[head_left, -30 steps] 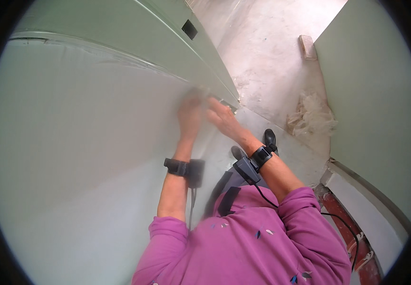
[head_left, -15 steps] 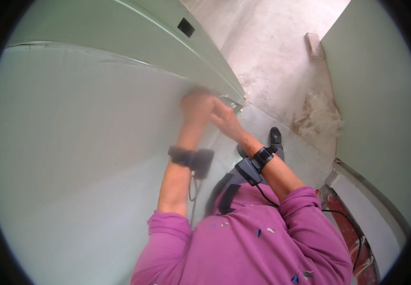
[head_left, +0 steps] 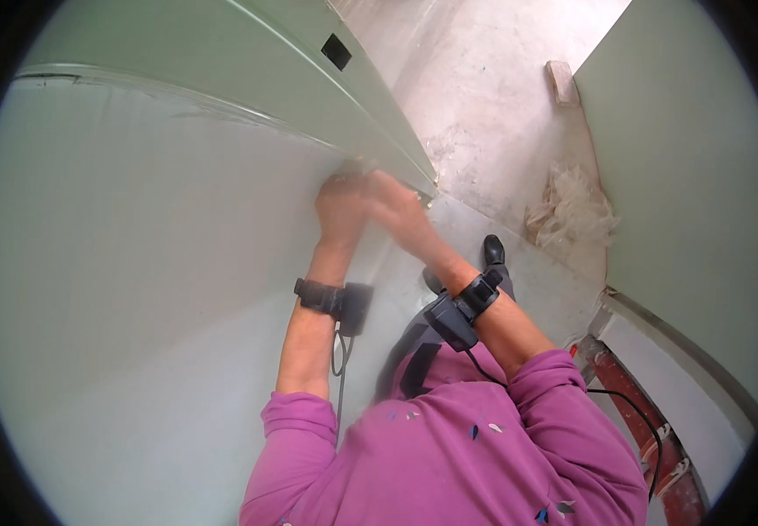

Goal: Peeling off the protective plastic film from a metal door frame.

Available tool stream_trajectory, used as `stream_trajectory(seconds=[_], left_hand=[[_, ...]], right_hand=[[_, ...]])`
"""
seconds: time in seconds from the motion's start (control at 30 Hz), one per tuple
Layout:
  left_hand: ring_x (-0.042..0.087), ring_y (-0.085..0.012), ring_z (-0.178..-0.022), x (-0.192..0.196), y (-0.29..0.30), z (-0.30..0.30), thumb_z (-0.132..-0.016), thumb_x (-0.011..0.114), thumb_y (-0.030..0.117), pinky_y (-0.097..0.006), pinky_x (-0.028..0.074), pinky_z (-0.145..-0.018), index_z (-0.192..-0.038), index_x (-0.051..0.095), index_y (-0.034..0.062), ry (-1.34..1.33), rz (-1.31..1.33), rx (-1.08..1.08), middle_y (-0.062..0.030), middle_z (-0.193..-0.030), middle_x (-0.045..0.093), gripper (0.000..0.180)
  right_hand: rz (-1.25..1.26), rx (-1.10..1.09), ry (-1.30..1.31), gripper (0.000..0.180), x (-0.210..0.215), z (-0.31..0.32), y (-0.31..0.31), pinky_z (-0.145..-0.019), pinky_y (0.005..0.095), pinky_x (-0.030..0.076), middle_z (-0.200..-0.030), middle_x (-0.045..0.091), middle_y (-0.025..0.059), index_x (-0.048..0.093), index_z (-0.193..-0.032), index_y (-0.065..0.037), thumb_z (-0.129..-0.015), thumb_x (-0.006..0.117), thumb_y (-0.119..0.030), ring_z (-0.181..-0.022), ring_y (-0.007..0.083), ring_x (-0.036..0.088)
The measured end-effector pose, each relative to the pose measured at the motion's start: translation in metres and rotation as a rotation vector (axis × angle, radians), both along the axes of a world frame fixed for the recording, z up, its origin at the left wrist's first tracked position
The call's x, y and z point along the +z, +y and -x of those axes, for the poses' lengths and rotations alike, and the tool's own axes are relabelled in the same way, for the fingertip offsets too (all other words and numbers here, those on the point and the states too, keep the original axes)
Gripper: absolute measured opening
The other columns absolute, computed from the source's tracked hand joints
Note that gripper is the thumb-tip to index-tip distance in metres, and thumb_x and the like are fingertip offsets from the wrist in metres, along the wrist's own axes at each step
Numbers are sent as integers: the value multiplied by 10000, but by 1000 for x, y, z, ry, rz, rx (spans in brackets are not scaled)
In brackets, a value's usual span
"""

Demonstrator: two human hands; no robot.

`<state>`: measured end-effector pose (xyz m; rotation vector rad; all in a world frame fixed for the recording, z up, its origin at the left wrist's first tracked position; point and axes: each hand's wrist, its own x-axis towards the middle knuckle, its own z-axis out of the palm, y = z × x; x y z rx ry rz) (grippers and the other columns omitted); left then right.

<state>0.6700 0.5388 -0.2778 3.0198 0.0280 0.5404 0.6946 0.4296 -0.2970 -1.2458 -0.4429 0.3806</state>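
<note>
My left hand (head_left: 341, 206) and my right hand (head_left: 394, 209) meet over the seam between a pale grey-green flat panel (head_left: 151, 245) and a raised green panel (head_left: 195, 57). Both are blurred. Their fingers look curled in close together, and whatever they hold is hidden. The right hand lies across the inner side of the left one, close to the green panel's lower corner. Each wrist wears a black strap with a small box (head_left: 357, 309) and a cable.
A square dark hole (head_left: 336, 53) pierces the green panel. Crumpled clear plastic (head_left: 567, 210) and a brick-like block (head_left: 562, 83) lie on the dusty floor (head_left: 475, 105). A green panel (head_left: 686, 167) stands on the right, above a red metal part (head_left: 629, 399).
Both hands have shifted slightly left along the seam, staying together. The right hand has come further over toward the left hand. The whole view has shifted a little.
</note>
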Motion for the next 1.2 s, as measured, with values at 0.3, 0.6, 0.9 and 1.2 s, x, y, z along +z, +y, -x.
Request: stream_trajectory(seconds=[0.3, 0.6, 0.9, 1.2], left_hand=[[455, -249, -512, -21, 8, 5, -633, 550, 120, -323, 380, -435, -590, 428, 44, -68, 181, 84, -84, -539, 439, 150], [464, -240, -533, -16, 0, 11, -598, 538, 79, -322, 383, -418, -582, 421, 46, -168, 377, -45, -82, -554, 426, 123], [517, -219, -832, 24, 0, 22, -681, 468, 93, -287, 409, -712, -908, 538, 64, 51, 597, 38, -99, -899, 545, 240], [534, -252, -697, 65, -25, 7, -670, 497, 207, -340, 430, -623, -835, 507, 38, 208, 336, 333, -106, -764, 554, 237]], right_hand=[[255, -49, -232, 305, 5, 5, -3, -454, 280, 365, -538, 446, 99, 404, -949, -15, -683, 509, -121, -474, 169, 444], [302, 122, -184, 293, 16, 0, -4, -694, 325, 395, -844, 526, 145, 429, -966, -20, -729, 504, -175, -818, 253, 514], [438, 202, -454, 265, 12, -6, -12, -551, 374, 393, -686, 511, 163, 387, -900, -31, -710, 485, -188, -652, 325, 497], [224, 236, -332, 333, 2, 0, -10, -553, 358, 396, -657, 510, 154, 355, -977, -13, -713, 464, -185, -611, 305, 511]])
